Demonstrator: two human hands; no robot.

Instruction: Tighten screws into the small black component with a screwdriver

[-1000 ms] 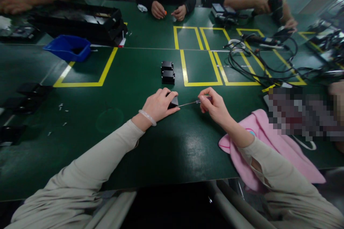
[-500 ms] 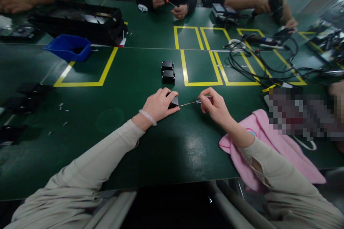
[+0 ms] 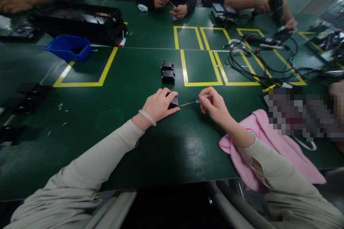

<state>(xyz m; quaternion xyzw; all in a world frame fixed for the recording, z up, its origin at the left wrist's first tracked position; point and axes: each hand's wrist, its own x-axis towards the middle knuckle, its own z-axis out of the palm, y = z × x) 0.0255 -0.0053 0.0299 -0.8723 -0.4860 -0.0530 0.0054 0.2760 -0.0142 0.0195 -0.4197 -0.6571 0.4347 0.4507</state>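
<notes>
I have the left hand (image 3: 161, 104) with its grip closed over a small black box-shaped part (image 3: 173, 103), down on the smooth dark green surface (image 3: 150, 150). The right hand (image 3: 214, 104) has a narrow grip on a thin metal-shafted screwdriver with a dark reddish handle (image 3: 198, 101), tip at the part's lower right corner, beside the left thumb; can't tell if it's seated. Two black box-shaped units (image 3: 168, 76) sit just beyond. Small silver screws (image 3: 60, 106) lie well left; pink fabric cloth (image 3: 279, 150) under the right forearm.

Both sleeves (image 3: 102, 157) are beige; the bangle (image 3: 147, 117) is whitish
</notes>
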